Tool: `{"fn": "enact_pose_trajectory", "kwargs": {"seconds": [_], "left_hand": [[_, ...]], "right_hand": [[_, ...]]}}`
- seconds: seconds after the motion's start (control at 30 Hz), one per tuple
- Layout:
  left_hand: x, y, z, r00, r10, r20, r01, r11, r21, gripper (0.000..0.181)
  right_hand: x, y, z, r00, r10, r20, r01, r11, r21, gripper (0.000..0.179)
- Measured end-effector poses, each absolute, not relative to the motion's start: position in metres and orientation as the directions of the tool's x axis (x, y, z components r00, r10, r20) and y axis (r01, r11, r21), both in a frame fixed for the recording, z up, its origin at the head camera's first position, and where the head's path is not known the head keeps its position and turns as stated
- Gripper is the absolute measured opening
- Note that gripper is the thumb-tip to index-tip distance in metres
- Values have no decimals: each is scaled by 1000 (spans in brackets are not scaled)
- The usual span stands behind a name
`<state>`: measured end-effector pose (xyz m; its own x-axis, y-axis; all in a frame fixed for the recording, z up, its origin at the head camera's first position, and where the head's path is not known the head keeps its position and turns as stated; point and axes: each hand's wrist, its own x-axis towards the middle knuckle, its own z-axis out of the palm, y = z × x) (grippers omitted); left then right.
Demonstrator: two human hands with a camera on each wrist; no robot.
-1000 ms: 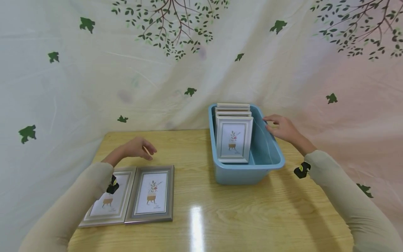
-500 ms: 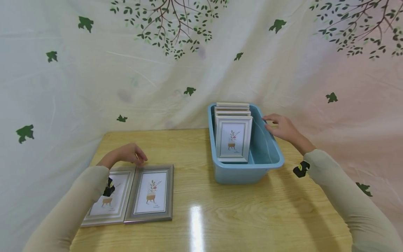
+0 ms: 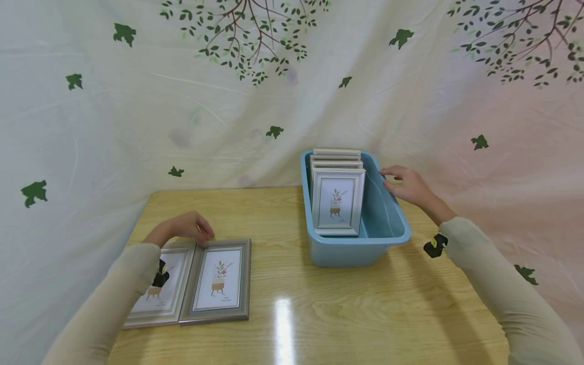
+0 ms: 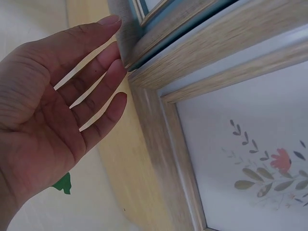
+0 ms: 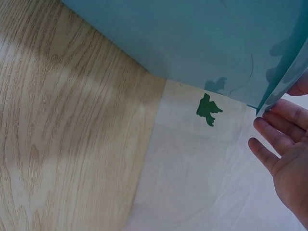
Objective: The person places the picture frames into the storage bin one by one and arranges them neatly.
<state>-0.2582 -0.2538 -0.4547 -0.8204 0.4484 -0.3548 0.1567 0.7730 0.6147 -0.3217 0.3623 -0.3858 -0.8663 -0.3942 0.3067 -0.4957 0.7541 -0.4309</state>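
Observation:
My left hand [image 3: 189,228] is at the upper left corner of a grey picture frame [image 3: 246,284], which lies face up. In the left wrist view, the thumb [image 4: 108,21] reaches over the frame's edge, and the loosely extended fingers come right up to that edge. A paler picture frame [image 3: 175,309] lies against its left side, partly covered by the sleeve. My right hand [image 3: 408,186] holds the right rim of a blue plastic bin [image 3: 356,253], with the rim between thumb and fingers. Several picture frames [image 3: 337,230] stand upright in the bin, one behind another.
The wooden table [image 3: 283,284] carries the bin at its back right and the two flat frames at its front left. Behind it hangs a pale cloth [image 3: 228,152] printed with leaves and branches. A black device [image 3: 435,246] is strapped on the right wrist.
My left hand has moved left and slightly down, from above the grey picture frame onto its upper left corner. The right hand has stayed at the bin's rim.

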Motion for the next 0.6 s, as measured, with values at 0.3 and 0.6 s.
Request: {"fn": "enact_pose_trajectory", "kwargs": {"seconds": [0.3, 0.6], "left_hand": [[-258, -250, -468, -816, 457, -353, 156, 762, 628, 26], [-259, -248, -475, -817, 443, -368, 146, 777, 612, 27]], "right_hand": [[-320, 361, -384, -868, -388, 310, -493, 747, -445, 38], [-319, 360, -384, -872, -382, 306, -486, 751, -447, 38]]}}
